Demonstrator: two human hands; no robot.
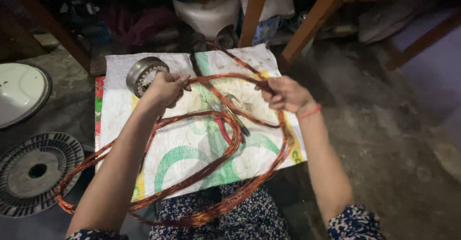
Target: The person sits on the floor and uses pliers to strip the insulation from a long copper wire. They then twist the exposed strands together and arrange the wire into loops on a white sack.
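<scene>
Both hands are up over the work, and each one has hold of the copper wire coil (211, 173). The left hand (165, 89) is closed in a loose fist around a bundle of strands, fingers curled tight so the loops cannot slip. The right hand (285, 94) pinches the same run of wire between thumb and fingertips, and the stretch between the two hands sits fairly taut, probably to keep the strands together.

Below the fingers, the rest of the coil falls in wide, loose loops across the printed sack (192, 149) and down onto the person's lap, sagging under its own weight. Just beyond the left fingers lies a round metal stator (144, 74), resting on the sack's far corner. Beneath the stretched wire, between the hands, red-handled pliers (225, 127) lie flat on the sack. Well off to the left of the left fingers, a finned metal disc (36, 173) and a white round cover (21, 91) rest on the floor.
</scene>
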